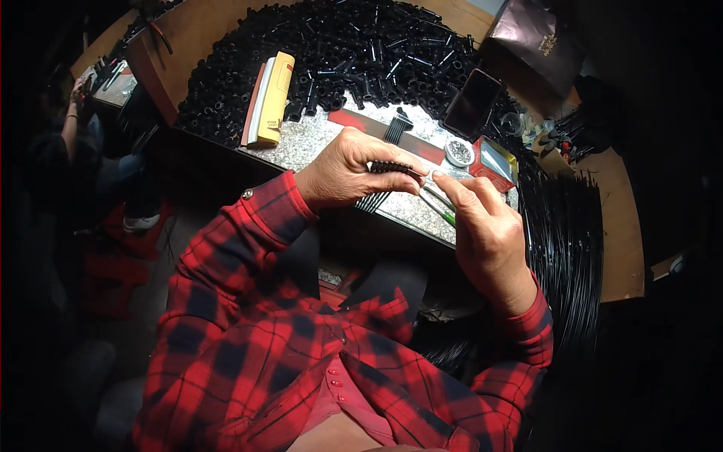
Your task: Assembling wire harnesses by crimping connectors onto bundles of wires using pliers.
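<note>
My left hand (343, 169) is closed around a row of small black ribbed pieces (392, 167), pinched between thumb and fingers above the table's near edge. Close to its fingertips is my right hand (489, 218), with the index finger extended toward those pieces. A slim metal tool with green on it (449, 217), like tweezers, runs into the right hand; its grip is partly hidden by the fingers. Beneath the left hand, a bundle of thin black rods (395, 129) lies across a red and grey flat bar (422, 146) on the speckled tabletop (301, 143).
Black tubes (339, 45) are heaped at the back. A yellow box (273, 98) stands left; a phone (473, 102), a round dish of tiny bits (459, 152) and a red box (493, 162) sit right. Long black strands (561, 241) hang at far right. Another person's arm (71, 124) shows far left.
</note>
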A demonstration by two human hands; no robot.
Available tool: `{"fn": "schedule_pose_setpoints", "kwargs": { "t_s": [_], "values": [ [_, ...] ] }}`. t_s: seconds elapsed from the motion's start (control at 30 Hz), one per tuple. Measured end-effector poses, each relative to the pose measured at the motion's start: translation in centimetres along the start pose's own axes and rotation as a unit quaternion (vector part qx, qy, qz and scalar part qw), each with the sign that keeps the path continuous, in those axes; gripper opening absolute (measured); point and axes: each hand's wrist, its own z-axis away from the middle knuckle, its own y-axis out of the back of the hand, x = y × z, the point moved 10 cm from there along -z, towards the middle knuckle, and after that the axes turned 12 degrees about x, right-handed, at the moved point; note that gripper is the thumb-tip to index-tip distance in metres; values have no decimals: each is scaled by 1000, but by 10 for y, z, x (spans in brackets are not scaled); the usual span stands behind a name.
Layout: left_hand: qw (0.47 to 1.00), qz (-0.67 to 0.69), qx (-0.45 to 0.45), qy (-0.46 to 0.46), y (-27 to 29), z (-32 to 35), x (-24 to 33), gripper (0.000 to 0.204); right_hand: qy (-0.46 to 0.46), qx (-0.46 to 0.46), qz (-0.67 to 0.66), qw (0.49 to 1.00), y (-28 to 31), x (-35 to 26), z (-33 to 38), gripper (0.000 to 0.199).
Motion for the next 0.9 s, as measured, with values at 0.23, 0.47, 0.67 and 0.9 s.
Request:
{"fn": "schedule_pose_setpoints", "kwargs": {
  "t_s": [0.23, 0.47, 0.67, 0.9],
  "values": [
    [1000, -16, 1, -24, -1, 1, 4, 20, 8, 7, 9, 1000, 3, 2, 3, 39],
    [1000, -17, -8, -21, -4, 1, 5, 19, 0, -1, -3, 1000, 4, 1, 2, 37],
    [999, -28, -21, -41, -8, 1, 6, 19, -15, 58, 4, 998, 11, 6, 1, 33],
    [999, -6, -34, -22, -12, 2, 3, 21, -11, 43, -14, 999, 16, 9, 0, 27]
  ]
}}
